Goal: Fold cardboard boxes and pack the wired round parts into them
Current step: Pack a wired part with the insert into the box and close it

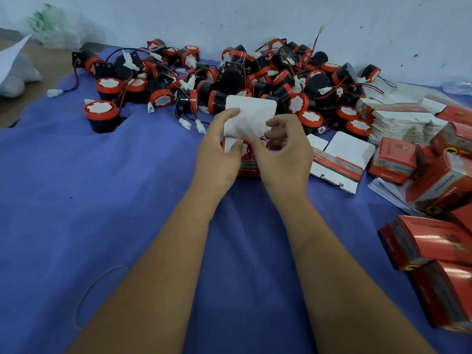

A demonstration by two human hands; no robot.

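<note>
Item in work: one small red printed cardboard box (pixel 246 167) with a white inner lid flap (pixel 251 116) standing up, held at the middle of the bench (pixel 76 190), which is covered in blue cloth. A round part with red trim and wire shows inside the box mouth, mostly hidden by fingers.

Left hand (pixel 219 152): fingers curled round the box's left side, thumb on the flap. Right hand (pixel 283 149): close against the left, thumb and forefinger pinching at the box opening; the rest of its fingers bent above. Both hands clamp the same box.

Behind, along the pale wall (pixel 255 16): a heap of black round parts with red caps, red-black wires and white plugs (pixel 229 72), spread wide; nearest ones lie just beyond the flap.

Right of the hands: a flat unfolded box blank, white side up (pixel 342 159), just beside the right hand. Beyond it, a stack of flat white blanks (pixel 398 123) and several closed red boxes (pixel 393 162), with more at the right edge (pixel 434 241).

Far left: a white plastic bag with green print (pixel 51 26) and a brown cardboard surface (pixel 33 72). A thin rubber band (pixel 97 292) lies on the cloth, lower left.

Open room: blue cloth to the left and near side of the hands; the right side and rear are crowded.
</note>
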